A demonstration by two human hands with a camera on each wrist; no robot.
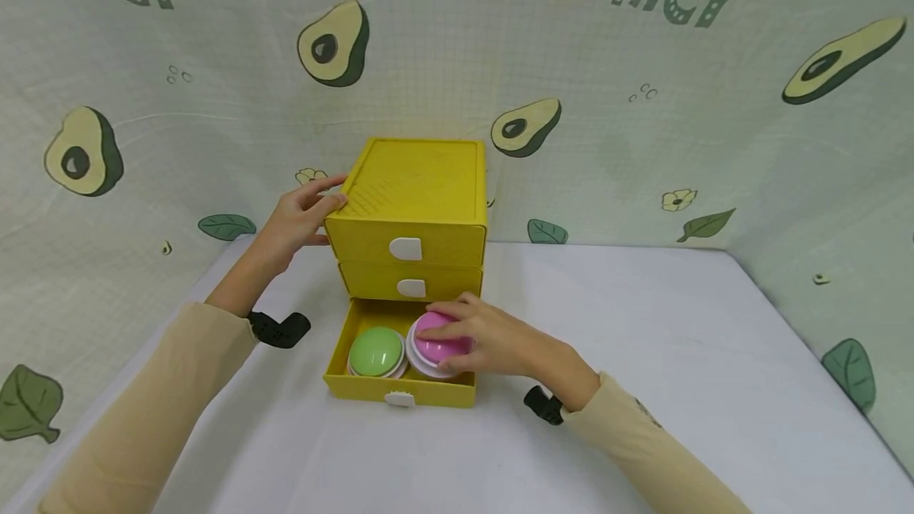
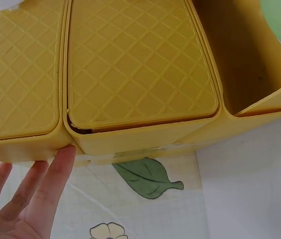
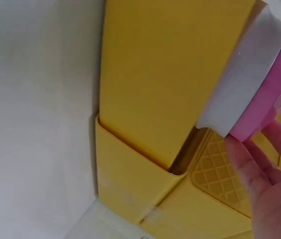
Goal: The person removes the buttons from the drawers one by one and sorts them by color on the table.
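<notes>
We see a yellow three-drawer organizer standing on a white table, near the avocado-print backdrop. The top two drawers are closed; the bottom drawer is pulled out toward us. Inside it, a green dome button sits on the left and a pink dome button with a white base sits just beside it on the right. Our right hand reaches in from the right, its fingers curled over the pink dome, gripping it; the right wrist view shows the button held between the fingers above the drawer wall. Our left hand lies against the upper left side of the organizer with fingers straight and loosely spread; the left wrist view shows a fingertip touching the cabinet's edge
</notes>
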